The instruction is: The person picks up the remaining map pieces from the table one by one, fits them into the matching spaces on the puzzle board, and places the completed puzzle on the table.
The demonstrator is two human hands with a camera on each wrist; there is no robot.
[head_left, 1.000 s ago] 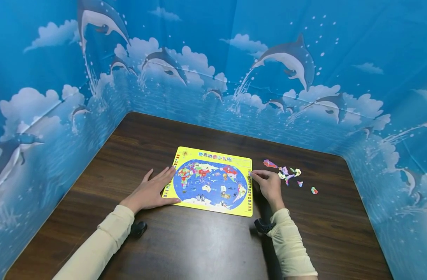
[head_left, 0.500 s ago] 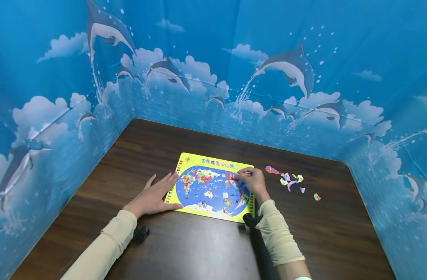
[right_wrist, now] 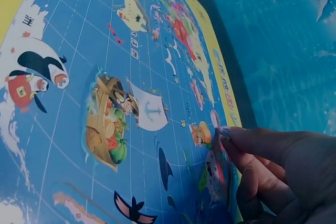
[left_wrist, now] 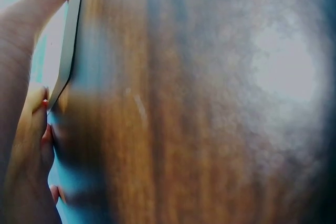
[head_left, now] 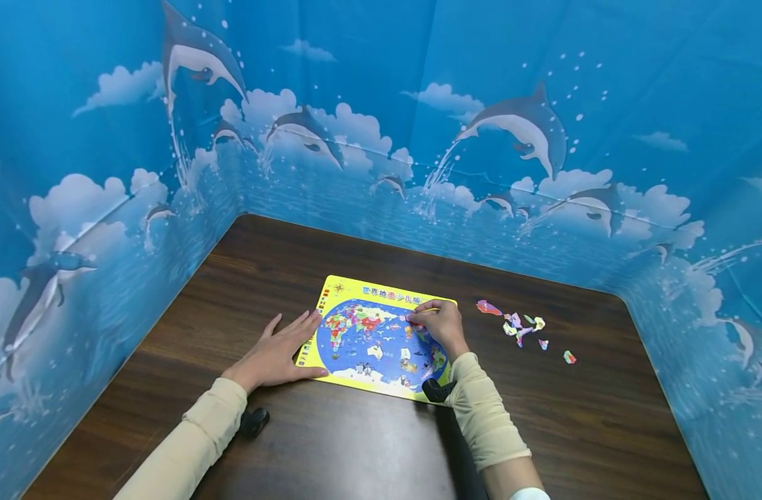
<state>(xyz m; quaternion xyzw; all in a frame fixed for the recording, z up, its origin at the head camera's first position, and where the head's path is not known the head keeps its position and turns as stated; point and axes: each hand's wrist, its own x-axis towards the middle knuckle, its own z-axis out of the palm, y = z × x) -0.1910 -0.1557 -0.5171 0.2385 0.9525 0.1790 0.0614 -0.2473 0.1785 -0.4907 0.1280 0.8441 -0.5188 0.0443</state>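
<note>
A yellow-bordered world map puzzle board lies on the dark wooden table. My left hand rests on its left edge with fingers spread and straight, thumb near the lower corner. In the left wrist view, that hand sits at the board's pale edge. Over the upper right of the map, my right hand pinches a small puzzle piece between thumb and forefinger, close to the board's surface. The fingers hide most of the piece. Printed penguins and a sailing boat show beside it.
Several small loose puzzle pieces lie right of the board, with a red one nearest it and another piece farther right. A blue dolphin-printed backdrop encloses the table. Black wrist devices sit under both wrists.
My right hand has moved left from the board's right edge onto the upper right of the map, still pinching the piece. The left hand stays on the board; the head view has tilted slightly.
</note>
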